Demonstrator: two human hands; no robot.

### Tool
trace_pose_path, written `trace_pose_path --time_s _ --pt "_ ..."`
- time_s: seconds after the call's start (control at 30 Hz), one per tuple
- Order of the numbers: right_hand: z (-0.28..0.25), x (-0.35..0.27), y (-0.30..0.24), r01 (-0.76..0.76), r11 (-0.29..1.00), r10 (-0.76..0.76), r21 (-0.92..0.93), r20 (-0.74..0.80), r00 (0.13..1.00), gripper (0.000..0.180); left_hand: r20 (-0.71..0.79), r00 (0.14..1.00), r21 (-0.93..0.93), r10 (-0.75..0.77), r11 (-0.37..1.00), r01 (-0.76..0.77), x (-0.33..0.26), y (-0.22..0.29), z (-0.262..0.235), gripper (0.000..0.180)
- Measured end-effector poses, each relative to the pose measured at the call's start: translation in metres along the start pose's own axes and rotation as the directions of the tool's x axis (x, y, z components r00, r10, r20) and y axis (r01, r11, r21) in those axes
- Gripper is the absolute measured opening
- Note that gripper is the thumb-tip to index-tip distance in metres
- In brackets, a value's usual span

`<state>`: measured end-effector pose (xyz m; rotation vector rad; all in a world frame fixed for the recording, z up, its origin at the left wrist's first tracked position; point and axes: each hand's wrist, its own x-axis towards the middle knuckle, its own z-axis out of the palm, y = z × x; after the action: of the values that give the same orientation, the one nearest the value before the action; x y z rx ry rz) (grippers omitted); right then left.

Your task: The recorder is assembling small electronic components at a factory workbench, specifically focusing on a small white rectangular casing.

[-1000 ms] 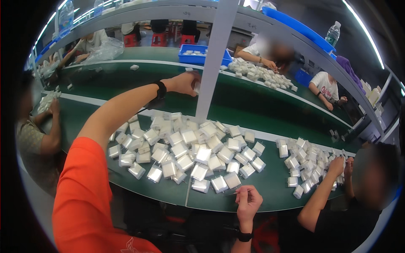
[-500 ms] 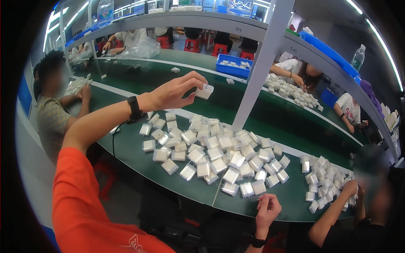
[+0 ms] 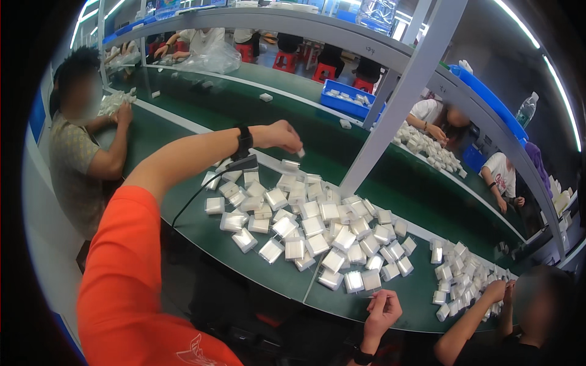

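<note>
Our left hand point(image 3: 282, 135), pinched on a small white block point(image 3: 301, 152) above the pile point(image 3: 317, 229), seems mid-sorting; next needs a careful set-down, while our right hand point(image 3: 381, 311) pinches a thin stick point(image 3: 375, 297).

- A long green desk point(image 3: 201, 235) with a white stripe.
- A heap of small white wrapped blocks point(image 3: 311, 229) lies on it.
- A blue tray point(image 3: 349, 100) sits farther back.

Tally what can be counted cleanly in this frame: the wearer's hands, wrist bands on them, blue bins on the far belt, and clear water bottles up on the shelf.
Wearer's hands: 2, left hand and right hand
Black wrist bands: 2
Blue bin: 1
Water bottles: 2
Total: 7
</note>
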<state>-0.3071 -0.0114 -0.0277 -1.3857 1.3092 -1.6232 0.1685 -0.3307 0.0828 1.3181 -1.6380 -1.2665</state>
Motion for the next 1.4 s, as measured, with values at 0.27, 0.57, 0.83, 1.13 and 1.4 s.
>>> trace_pose_path --time_s 0.27,0.57,0.83,1.13,1.4 --pt "0.006 0.0 -0.006 0.015 0.999 -0.017 -0.052 -0.045 0.999 0.024 -0.219 0.924 0.034 0.314 0.949 -0.314 0.029 0.01 -0.023 0.095" --pt "0.002 0.007 -0.005 0.0 0.998 0.0 -0.06 0.0 1.0 0.021 0.412 0.9 0.527 0.143 0.768 -0.364 -0.043 0.001 0.01 0.073" --pt "0.004 0.001 -0.006 0.022 0.996 -0.023 -0.088 -0.016 1.0 0.023 0.467 0.855 0.584 0.227 0.647 -0.49 -0.022 0.005 0.011 0.057" --pt "0.005 0.007 -0.019 -0.006 1.0 0.006 0.028 0.001 1.0 0.024 0.107 0.96 0.304 0.259 0.911 -0.279 -0.142 0.087 -0.011 0.059" --pt "0.005 0.013 -0.016 0.118 0.989 -0.121 0.092 0.037 0.992 0.025 0.186 0.964 -0.044 0.191 0.982 -0.186 -0.27 0.083 0.037 0.056"
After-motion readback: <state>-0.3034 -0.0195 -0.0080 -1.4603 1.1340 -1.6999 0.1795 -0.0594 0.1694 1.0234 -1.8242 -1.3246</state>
